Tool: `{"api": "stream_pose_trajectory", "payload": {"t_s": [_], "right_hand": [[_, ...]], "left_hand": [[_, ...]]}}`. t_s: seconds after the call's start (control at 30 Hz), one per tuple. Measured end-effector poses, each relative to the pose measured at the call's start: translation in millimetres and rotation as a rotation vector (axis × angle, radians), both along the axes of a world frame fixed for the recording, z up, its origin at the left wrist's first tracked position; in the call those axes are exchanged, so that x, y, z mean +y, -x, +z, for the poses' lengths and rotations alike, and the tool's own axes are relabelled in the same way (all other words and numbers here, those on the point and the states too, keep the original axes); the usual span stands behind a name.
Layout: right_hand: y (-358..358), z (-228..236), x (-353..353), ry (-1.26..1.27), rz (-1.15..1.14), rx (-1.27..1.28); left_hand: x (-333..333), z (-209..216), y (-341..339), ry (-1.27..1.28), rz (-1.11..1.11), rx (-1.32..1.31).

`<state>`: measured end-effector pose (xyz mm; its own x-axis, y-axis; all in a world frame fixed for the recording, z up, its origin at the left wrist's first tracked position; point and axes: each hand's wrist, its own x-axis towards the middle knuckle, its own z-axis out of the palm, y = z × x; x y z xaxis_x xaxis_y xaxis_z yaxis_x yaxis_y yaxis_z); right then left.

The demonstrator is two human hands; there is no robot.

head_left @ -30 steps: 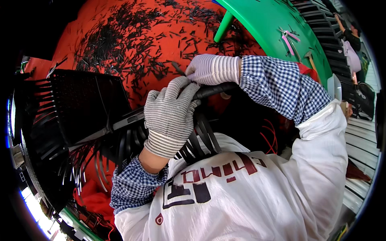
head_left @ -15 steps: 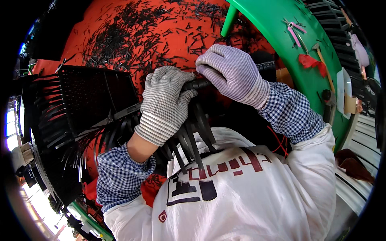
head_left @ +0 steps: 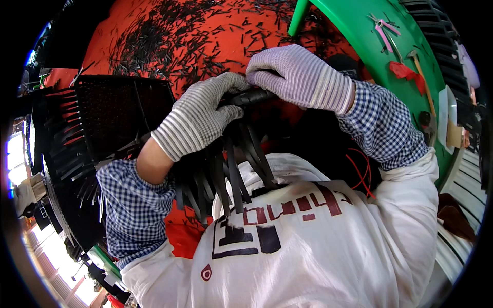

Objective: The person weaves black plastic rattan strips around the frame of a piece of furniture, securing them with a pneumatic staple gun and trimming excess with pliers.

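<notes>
My left hand (head_left: 197,118), in a striped knit glove, is closed around a black strip-wrapped bar (head_left: 251,97), thumb below and fingers over the top. From the bar hang several loose flat black strips (head_left: 231,174), reaching down over my white top. My right hand (head_left: 298,77), gloved likewise, is curled down on the bar's right part, its fingertips close to those of the left. Its palm hides whatever lies under it. Left of my hands stands a black woven panel (head_left: 120,108) with loose strip ends (head_left: 72,131) fanning from its left edge.
Black strip offcuts (head_left: 190,38) litter the red floor (head_left: 97,54). A green table (head_left: 354,25) curves along the right, bearing pink-handled pliers (head_left: 382,36), a hammer (head_left: 422,77), a red cloth (head_left: 403,71) and a white tray (head_left: 448,118). Red cord (head_left: 367,177) lies beside my right forearm.
My left hand has turned, its wrist swinging left and down. My right hand has come down onto the bar, nearer the left fingertips. The whole view has shifted slightly.
</notes>
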<state>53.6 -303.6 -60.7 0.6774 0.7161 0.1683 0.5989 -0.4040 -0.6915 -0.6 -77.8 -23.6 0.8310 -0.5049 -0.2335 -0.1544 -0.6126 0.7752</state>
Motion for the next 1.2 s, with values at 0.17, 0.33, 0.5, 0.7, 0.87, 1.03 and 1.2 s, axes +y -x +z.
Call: {"api": "stream_pose_trajectory", "payload": {"t_s": [0.17, 0.33, 0.5, 0.7, 0.87, 1.03, 1.2], "right_hand": [[24, 2, -7, -0.244, -0.075, -0.342], [46, -14, -11, -0.159, 0.105, -0.879], [52, -25, -4, -0.086, 0.144, -1.038], [52, -23, -2, -0.008, 0.131, -1.061], [52, -20, 4, 0.046, 0.096, -1.048], [51, -17, 9, 0.034, 0.149, -1.023], [44, -12, 9, 0.008, 0.266, -1.004]], "left_hand": [[3, 0, -9, 0.053, -0.059, 0.202], [12, -18, -11, 0.253, -0.151, 0.267], [11, -20, -13, 0.33, -0.1, 0.386], [10, -22, -27, 0.237, -0.272, 0.301], [8, -23, -29, 0.227, -0.212, 0.317], [12, -30, -28, 0.237, -0.234, 0.181], [12, -29, -28, 0.328, -0.167, 0.236]]}}
